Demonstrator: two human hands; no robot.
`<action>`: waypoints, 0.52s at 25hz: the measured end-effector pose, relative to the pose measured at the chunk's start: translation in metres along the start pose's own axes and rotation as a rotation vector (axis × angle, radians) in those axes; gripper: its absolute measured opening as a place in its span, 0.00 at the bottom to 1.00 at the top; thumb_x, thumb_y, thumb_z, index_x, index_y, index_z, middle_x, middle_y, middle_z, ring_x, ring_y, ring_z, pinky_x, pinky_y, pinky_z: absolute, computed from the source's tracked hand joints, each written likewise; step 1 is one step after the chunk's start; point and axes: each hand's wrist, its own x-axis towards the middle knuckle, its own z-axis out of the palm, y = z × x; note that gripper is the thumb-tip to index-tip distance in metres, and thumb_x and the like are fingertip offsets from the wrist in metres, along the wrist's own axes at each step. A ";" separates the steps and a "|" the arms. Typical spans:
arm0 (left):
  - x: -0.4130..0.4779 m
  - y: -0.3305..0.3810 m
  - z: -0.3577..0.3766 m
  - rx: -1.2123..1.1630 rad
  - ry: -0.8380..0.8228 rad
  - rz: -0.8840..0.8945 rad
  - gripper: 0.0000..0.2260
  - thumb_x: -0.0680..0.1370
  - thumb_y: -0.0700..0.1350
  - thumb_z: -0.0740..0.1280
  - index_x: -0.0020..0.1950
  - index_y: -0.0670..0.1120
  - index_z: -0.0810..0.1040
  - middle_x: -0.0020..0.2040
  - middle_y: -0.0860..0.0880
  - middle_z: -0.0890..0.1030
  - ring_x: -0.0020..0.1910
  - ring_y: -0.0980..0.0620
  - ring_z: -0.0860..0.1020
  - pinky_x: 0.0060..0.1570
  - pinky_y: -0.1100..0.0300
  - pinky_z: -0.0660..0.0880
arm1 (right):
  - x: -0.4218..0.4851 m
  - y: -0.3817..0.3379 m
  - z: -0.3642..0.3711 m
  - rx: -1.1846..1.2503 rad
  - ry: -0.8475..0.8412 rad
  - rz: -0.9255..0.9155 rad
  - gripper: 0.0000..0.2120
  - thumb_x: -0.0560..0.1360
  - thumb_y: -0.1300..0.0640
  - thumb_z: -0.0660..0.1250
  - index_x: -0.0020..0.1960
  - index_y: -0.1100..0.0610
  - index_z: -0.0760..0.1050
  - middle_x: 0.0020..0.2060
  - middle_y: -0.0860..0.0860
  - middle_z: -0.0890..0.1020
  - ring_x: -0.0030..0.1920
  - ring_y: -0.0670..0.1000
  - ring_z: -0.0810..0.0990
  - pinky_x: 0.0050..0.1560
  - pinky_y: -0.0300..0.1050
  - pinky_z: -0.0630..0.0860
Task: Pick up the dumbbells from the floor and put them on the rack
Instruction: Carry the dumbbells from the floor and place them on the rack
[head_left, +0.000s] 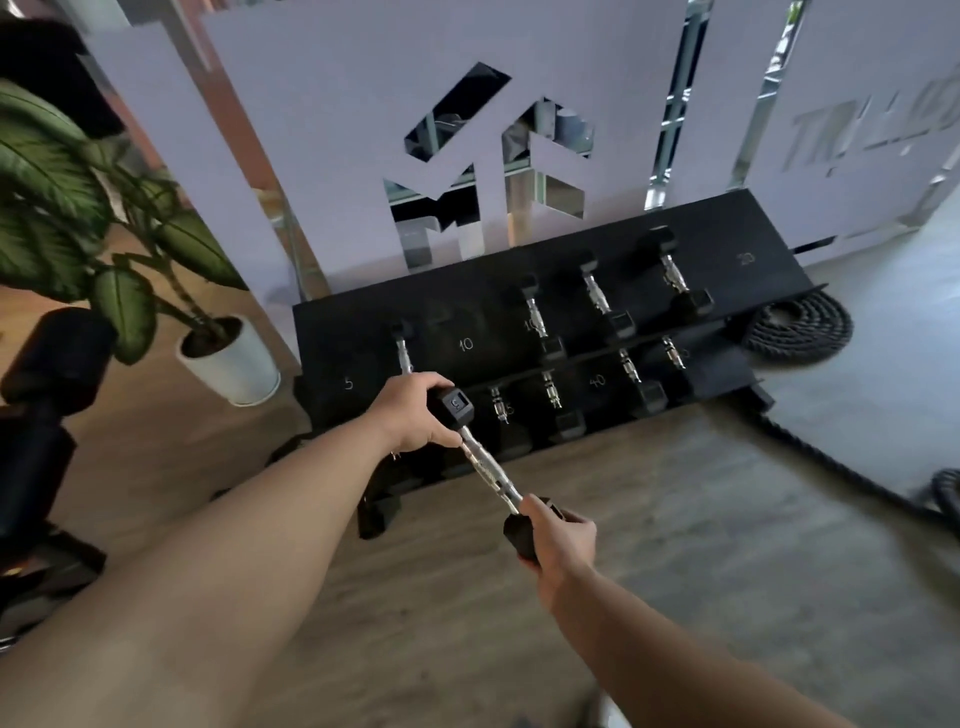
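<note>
I hold a small black hex dumbbell (491, 470) with a chrome handle in the air, in front of the rack's lower left part. My left hand (413, 418) grips its far head, marked 5. My right hand (563, 540) grips its near head. The black two-shelf rack (332, 338) stands against the wall, with white numbers such as 5, 10, 20 and 40. Several dumbbells lie on both shelves; one (402, 351) sits just beyond my left hand. The spot marked 5 at the upper shelf's left end is bare.
A potted plant in a white pot (234, 364) stands left of the rack. A coiled battle rope (800, 327) lies on the floor at the rack's right end. Black gym equipment (47, 395) fills the left edge. Wood floor lies below me.
</note>
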 end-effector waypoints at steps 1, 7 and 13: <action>0.012 -0.006 -0.007 0.018 0.005 0.008 0.38 0.62 0.46 0.85 0.70 0.50 0.78 0.62 0.49 0.79 0.58 0.50 0.77 0.54 0.61 0.73 | 0.007 -0.002 0.014 0.007 -0.006 0.005 0.30 0.64 0.56 0.79 0.64 0.63 0.78 0.58 0.64 0.84 0.50 0.60 0.87 0.41 0.48 0.81; 0.087 -0.045 -0.039 0.218 0.058 0.063 0.36 0.65 0.52 0.83 0.71 0.50 0.75 0.60 0.52 0.78 0.58 0.50 0.76 0.56 0.55 0.75 | 0.067 -0.015 0.098 0.021 -0.021 0.066 0.28 0.66 0.56 0.80 0.63 0.58 0.77 0.52 0.57 0.84 0.50 0.54 0.85 0.55 0.55 0.86; 0.180 -0.103 -0.081 0.212 0.125 -0.029 0.33 0.63 0.49 0.84 0.67 0.51 0.78 0.52 0.55 0.76 0.53 0.52 0.77 0.50 0.59 0.71 | 0.134 -0.051 0.198 -0.062 -0.050 0.079 0.31 0.63 0.52 0.81 0.62 0.52 0.72 0.53 0.52 0.82 0.48 0.51 0.84 0.47 0.49 0.83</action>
